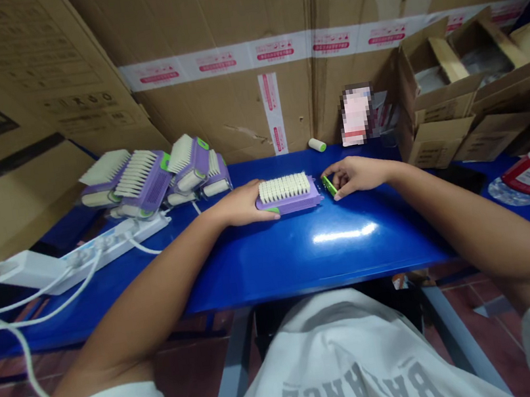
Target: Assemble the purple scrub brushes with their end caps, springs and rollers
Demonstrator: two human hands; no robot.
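Observation:
A purple brush with white bristles [289, 193] lies bristles-up on the blue table [303, 252]. My left hand [241, 205] grips its left end, fingers curled round the body. My right hand [354, 175] sits just right of the brush, fingers pinched on a small green piece [328, 185] that touches the brush's right end. A pile of several similar purple brushes [152, 175] lies at the back left of the table.
A white power strip [84, 255] with white cables lies at the left. Large cardboard boxes form the back wall. Open small cartons [458, 90] stand at the right. A small white-and-green cylinder [317, 145] lies by the back wall.

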